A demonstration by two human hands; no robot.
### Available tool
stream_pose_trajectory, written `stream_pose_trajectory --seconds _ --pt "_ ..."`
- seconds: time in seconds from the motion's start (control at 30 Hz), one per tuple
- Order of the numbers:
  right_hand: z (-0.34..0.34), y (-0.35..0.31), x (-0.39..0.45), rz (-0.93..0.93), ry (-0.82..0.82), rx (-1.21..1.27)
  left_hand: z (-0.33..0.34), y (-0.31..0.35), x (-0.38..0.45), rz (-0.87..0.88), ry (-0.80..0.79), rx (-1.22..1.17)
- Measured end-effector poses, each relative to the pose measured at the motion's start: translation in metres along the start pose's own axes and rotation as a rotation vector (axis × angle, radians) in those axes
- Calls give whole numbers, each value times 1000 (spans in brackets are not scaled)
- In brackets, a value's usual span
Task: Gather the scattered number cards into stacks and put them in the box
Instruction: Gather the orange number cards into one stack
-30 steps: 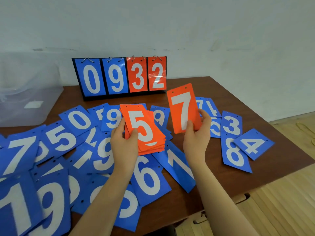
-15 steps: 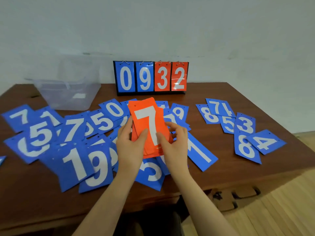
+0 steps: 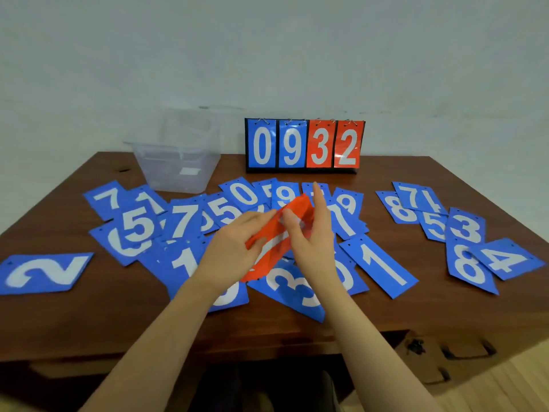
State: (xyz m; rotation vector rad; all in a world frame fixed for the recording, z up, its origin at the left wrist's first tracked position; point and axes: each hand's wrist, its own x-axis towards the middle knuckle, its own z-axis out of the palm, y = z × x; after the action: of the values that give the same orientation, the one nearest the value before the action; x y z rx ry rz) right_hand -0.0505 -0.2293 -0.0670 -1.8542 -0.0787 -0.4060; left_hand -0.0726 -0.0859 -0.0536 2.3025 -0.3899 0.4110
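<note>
Both hands are holding the orange stack (image 3: 277,233) just in front of the scoreboard (image 3: 304,144), above the blue cards (image 3: 184,221) lying on the surface (image 3: 89,322). The stack is looking blurry, orange with a white digit I can't read, and its long axis is running diagonally, far end tipping toward the scoreboard and near end coming down toward the person. The left hand (image 3: 231,251) is gripping it from the left side, fingers curling onto the face. The right hand (image 3: 312,233) is pinching it with the thumb, while one finger is sticking straight up. The clear box (image 3: 178,162) is sitting left of the scoreboard, with blue cards fanning out in front of both. A smaller bunch is lying well to the scoreboard's right. The surface is dark brown wood, a pale wall is standing behind it and light wood floor is showing at the right.
</note>
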Motion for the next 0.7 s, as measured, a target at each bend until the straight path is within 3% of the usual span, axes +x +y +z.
stream_pose_trajectory --seconds 0.1,0.3,0.43,0.7 --pt "5 6 -2 73 53 -76 3 -7 -2 -19 -49 55" --pt "4 22 -8 177 144 -10 16 -23 -3 94 60 219" --pt "3 30 -12 123 153 5 27 -34 -7 247 193 419" --pt "4 33 -9 89 232 16 32 -40 7 418 259 444"
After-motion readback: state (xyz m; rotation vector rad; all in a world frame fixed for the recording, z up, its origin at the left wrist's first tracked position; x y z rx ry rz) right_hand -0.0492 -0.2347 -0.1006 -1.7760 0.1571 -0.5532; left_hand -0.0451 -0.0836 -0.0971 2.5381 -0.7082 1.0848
